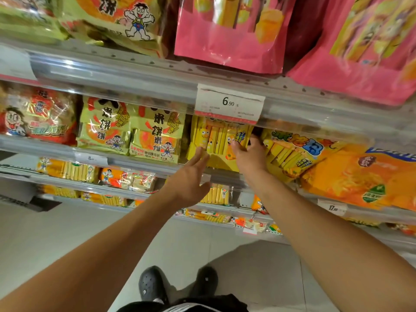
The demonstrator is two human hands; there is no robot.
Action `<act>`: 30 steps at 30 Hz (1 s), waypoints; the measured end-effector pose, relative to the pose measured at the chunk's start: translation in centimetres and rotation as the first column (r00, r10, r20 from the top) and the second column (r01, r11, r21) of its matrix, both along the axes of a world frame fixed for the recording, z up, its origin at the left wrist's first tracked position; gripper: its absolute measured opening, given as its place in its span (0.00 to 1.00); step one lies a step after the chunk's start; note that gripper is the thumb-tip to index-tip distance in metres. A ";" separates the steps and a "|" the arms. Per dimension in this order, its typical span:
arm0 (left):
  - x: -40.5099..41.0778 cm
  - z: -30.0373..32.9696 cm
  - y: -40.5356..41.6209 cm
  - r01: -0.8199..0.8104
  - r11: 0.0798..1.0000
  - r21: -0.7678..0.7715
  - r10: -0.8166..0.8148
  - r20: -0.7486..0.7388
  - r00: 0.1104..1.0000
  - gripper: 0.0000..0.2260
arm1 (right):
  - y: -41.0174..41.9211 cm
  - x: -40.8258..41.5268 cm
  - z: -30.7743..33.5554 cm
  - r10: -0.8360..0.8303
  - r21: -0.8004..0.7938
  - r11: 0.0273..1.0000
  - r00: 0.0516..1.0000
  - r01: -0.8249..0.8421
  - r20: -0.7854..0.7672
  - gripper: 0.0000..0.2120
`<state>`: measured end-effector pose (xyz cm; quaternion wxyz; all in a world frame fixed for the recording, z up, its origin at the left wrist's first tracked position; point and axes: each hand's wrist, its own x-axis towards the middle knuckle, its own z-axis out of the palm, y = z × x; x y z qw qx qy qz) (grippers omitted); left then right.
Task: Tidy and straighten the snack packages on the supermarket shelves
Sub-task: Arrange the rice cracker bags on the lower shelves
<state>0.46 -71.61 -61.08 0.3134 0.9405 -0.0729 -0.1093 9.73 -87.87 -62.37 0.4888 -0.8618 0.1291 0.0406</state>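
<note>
left hand (191,176): open, fingertips touching yellow snack pack (216,140)
right hand (249,154): grips same pack's right edge

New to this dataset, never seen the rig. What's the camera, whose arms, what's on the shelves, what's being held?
There is no robot here. A person wears one wide-angle camera on the head, looking forward and down, so both arms reach in from the bottom edge and the black shoes show on the floor.

In front are supermarket shelves. The left hand is open, its fingertips at the lower left edge of a yellow snack pack with cartoon faces. The right hand grips that pack's right side. Just above hangs a price tag reading 6.90.

To the left stand green-yellow rice cracker bags; to the right, a tilted yellow pack and an orange bag. Pink bags sit on the shelf above.
</note>
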 end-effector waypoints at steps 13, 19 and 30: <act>-1.2 -1.7 0.3 0.003 0.996 0.088 -0.007 0.041 0.999 0.38 | -1.5 -1.7 -1.2 0.194 -0.115 0.975 0.980 -0.188 0.044 0.22; -5.6 -4.5 2.0 0.069 0.948 0.312 -0.043 -0.090 0.995 0.36 | -1.0 -6.2 -3.1 0.245 -0.212 0.959 0.926 -0.188 0.287 0.37; -10.7 -6.6 15.5 -0.084 0.947 0.310 0.139 -0.162 0.977 0.31 | 6.8 -14.6 -5.6 0.501 -0.443 0.807 0.850 -0.390 0.164 0.31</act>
